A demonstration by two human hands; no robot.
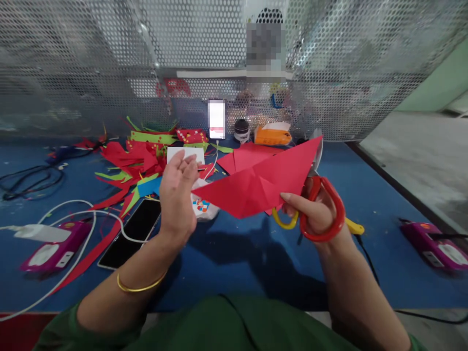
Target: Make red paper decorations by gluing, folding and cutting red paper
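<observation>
A creased sheet of red paper is held up above the blue table. My right hand pinches its lower right edge, thumb on top, and also carries scissors with red handles; their blades point away, partly behind the paper. A yellow ring handle shows beneath that hand. My left hand is raised, palm turned toward the paper's left tip, fingers loosely apart and holding nothing. Behind the held sheet lies another red paper piece.
Red and green paper scraps cover the back left. A black phone, white cable and purple power strip lie left. An orange packet and dark-lidded jar stand by the perforated screen. Another purple power strip lies right.
</observation>
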